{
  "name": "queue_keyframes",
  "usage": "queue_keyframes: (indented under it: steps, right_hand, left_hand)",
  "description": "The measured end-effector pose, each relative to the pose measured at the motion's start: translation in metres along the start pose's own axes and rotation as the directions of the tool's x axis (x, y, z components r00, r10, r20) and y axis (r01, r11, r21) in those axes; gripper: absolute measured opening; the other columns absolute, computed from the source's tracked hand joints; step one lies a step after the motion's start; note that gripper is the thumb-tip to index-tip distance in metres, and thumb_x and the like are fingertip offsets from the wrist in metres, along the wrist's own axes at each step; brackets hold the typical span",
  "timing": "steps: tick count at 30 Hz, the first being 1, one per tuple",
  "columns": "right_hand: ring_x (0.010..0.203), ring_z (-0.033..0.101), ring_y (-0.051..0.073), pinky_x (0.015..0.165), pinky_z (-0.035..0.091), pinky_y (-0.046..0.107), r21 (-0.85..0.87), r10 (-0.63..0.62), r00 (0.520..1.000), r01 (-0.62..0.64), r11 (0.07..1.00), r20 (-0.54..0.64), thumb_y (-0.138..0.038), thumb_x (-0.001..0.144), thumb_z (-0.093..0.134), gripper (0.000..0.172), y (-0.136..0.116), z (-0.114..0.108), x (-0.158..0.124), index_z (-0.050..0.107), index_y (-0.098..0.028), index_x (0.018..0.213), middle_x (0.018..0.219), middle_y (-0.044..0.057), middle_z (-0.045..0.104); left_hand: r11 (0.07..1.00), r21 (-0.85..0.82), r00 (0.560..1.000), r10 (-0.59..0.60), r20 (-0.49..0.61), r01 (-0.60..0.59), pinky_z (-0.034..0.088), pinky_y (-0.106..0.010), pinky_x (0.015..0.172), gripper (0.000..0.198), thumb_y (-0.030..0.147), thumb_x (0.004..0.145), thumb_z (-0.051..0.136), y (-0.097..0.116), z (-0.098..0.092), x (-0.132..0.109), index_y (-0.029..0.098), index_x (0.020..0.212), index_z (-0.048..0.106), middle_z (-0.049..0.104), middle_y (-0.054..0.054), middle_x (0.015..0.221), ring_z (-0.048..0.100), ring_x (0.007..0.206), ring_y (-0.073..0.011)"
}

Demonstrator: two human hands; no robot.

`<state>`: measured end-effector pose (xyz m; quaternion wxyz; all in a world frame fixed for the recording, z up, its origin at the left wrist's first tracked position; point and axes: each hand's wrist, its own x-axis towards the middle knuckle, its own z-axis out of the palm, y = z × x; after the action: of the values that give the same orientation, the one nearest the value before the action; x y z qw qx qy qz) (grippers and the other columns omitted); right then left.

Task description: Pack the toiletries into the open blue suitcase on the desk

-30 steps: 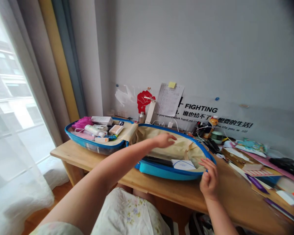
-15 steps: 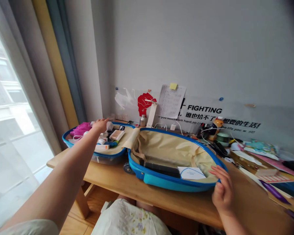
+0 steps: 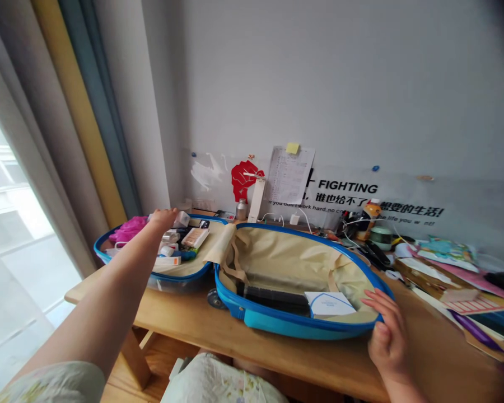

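Note:
An open blue suitcase (image 3: 306, 330) with beige lining lies across the wooden table in two halves. My left hand (image 3: 164, 218) is at the back of its left half, fingers bent down, and whatever they hold is hidden. Right beside those fingers is a small white translucent piece (image 3: 182, 219). That half holds a bright pink bundle (image 3: 131, 229), a box of thin sticks (image 3: 195, 238) and a white box with an orange end (image 3: 168, 261). At the far right end, my right hand (image 3: 387, 330) grips the suitcase rim, fingers over the edge. Inside the right half lie a white box (image 3: 330, 304) and a long black item (image 3: 277, 299).
Behind the suitcase stand a metallic bottle (image 3: 241, 209) and a white upright strip (image 3: 257, 200), with cables nearby. To the right, papers, an orange-labelled bottle (image 3: 368, 215), a green jar (image 3: 380, 238) and a purple item (image 3: 476, 330) crowd the wooden table (image 3: 428, 358). Curtains (image 3: 73, 101) hang left.
The view has shifted slightly. My left hand has moved a little left over the left half; my right hand stays at the rim.

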<state>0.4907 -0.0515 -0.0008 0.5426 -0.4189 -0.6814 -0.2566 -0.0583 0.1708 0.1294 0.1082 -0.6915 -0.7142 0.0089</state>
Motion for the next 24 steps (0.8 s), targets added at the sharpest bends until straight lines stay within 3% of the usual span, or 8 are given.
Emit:
queue_keyframes:
  steps: [5, 9, 12, 15, 17, 19, 21, 24]
  right_hand:
    - [0.114, 0.058, 0.032, 0.094, 0.046, 0.054, 0.015, 0.011, 1.0, -0.011, 1.0, 0.007, -0.043, 0.098, 0.029, 0.041, -0.004, 0.0, 0.003, 0.062, -0.019, 0.104, 0.107, 0.014, 0.065]
    - [0.112, 0.058, 0.031, 0.094, 0.047, 0.054, 0.024, 0.002, 1.0, -0.001, 1.0, -0.005, -0.041, 0.098, 0.03, 0.039, -0.005, 0.0, 0.004, 0.062, -0.019, 0.103, 0.107, 0.014, 0.064]
    - [0.114, 0.057, 0.031, 0.095, 0.046, 0.055, 0.035, -0.001, 1.0, 0.001, 0.999, -0.005, -0.041, 0.098, 0.03, 0.039, -0.004, 0.001, 0.003, 0.061, -0.018, 0.104, 0.107, 0.015, 0.064]
    - [0.114, 0.057, 0.031, 0.095, 0.045, 0.056, 0.047, 0.006, 1.0, -0.005, 0.999, -0.011, -0.041, 0.099, 0.03, 0.039, -0.004, 0.002, 0.002, 0.061, -0.018, 0.103, 0.106, 0.014, 0.064]
    - [0.115, 0.056, 0.031, 0.096, 0.045, 0.056, 0.044, 0.014, 1.0, -0.013, 0.999, -0.008, -0.041, 0.099, 0.03, 0.039, -0.006, 0.001, 0.003, 0.061, -0.018, 0.103, 0.106, 0.015, 0.063]
    - [0.115, 0.056, 0.031, 0.095, 0.045, 0.055, 0.034, 0.012, 1.0, -0.012, 0.999, -0.007, -0.041, 0.099, 0.03, 0.039, -0.007, 0.001, 0.004, 0.061, -0.018, 0.104, 0.106, 0.015, 0.063]
    - [0.114, 0.056, 0.03, 0.094, 0.046, 0.054, 0.026, 0.003, 1.0, -0.003, 1.0, -0.01, -0.041, 0.099, 0.029, 0.039, -0.008, 0.001, 0.005, 0.061, -0.018, 0.103, 0.105, 0.014, 0.063]
    - [0.114, 0.057, 0.03, 0.095, 0.045, 0.054, 0.029, 0.0, 1.0, 0.001, 1.0, -0.014, -0.041, 0.099, 0.03, 0.039, -0.009, 0.001, 0.005, 0.061, -0.019, 0.102, 0.105, 0.014, 0.064]
  left_hand:
    - [0.998, -0.044, 0.997, 0.046, -0.07, -0.049, 0.041, -0.041, 0.099, 0.055, 0.023, 0.088, 0.047, 0.007, -0.021, -0.005, 0.017, 0.142, 0.036, 0.051, -0.018, 0.139, 0.053, 0.122, -0.0306]
    - [0.984, -0.102, 0.974, 0.125, -0.191, -0.146, 0.038, -0.038, 0.103, 0.067, 0.038, 0.094, 0.042, 0.035, -0.053, -0.01, 0.021, 0.153, 0.014, 0.046, -0.016, 0.141, 0.048, 0.126, -0.0304]
    - [0.901, -0.23, 0.892, 0.273, -0.361, -0.369, 0.035, -0.038, 0.105, 0.076, 0.042, 0.092, 0.046, 0.074, -0.081, -0.026, 0.018, 0.155, 0.011, 0.051, -0.015, 0.132, 0.049, 0.123, -0.0303]
    - [0.732, -0.318, 0.781, 0.46, -0.422, -0.603, 0.036, -0.037, 0.105, 0.078, 0.042, 0.09, 0.051, 0.125, -0.1, -0.052, 0.018, 0.154, 0.014, 0.052, -0.012, 0.131, 0.05, 0.121, -0.0282]
    - [0.566, -0.38, 0.682, 0.611, -0.401, -0.731, 0.038, -0.033, 0.102, 0.078, 0.042, 0.089, 0.054, 0.161, -0.104, -0.071, 0.019, 0.154, 0.016, 0.052, -0.012, 0.133, 0.052, 0.119, -0.0255]
    - [0.446, -0.449, 0.606, 0.726, -0.325, -0.774, 0.04, -0.03, 0.099, 0.079, 0.043, 0.088, 0.056, 0.193, -0.1, -0.088, 0.019, 0.154, 0.019, 0.053, -0.012, 0.134, 0.054, 0.116, -0.0239]
    - [0.431, -0.484, 0.585, 0.778, -0.228, -0.762, 0.041, -0.029, 0.097, 0.083, 0.046, 0.086, 0.059, 0.22, -0.09, -0.101, 0.02, 0.154, 0.02, 0.054, -0.012, 0.132, 0.056, 0.115, -0.024]
    - [0.481, -0.485, 0.6, 0.791, -0.118, -0.73, 0.041, -0.03, 0.098, 0.086, 0.048, 0.083, 0.062, 0.246, -0.075, -0.111, 0.022, 0.154, 0.021, 0.054, -0.012, 0.132, 0.056, 0.116, -0.0259]
